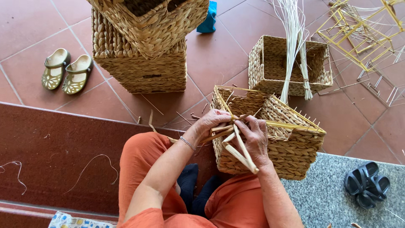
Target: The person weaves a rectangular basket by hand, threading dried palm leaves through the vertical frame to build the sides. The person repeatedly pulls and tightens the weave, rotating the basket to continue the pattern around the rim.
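Woven basket (291,143) rim lies under left hand (209,123) and right hand (254,137).

Both forearms reach fwd from the lap, bare, converging at centre. Left hand (209,123), w/ a bracelet at the wrist, is curled, fingers (223,114) bent and pinched shut. Right hand (254,137) sits just beside it, nearly touching, back of hand up, fingers (244,124) curled inward toward the left.

Unfinished woven straw basket (291,147) – rectangular, tilted on lap, flat straw strands (238,150) loose at rim corner.
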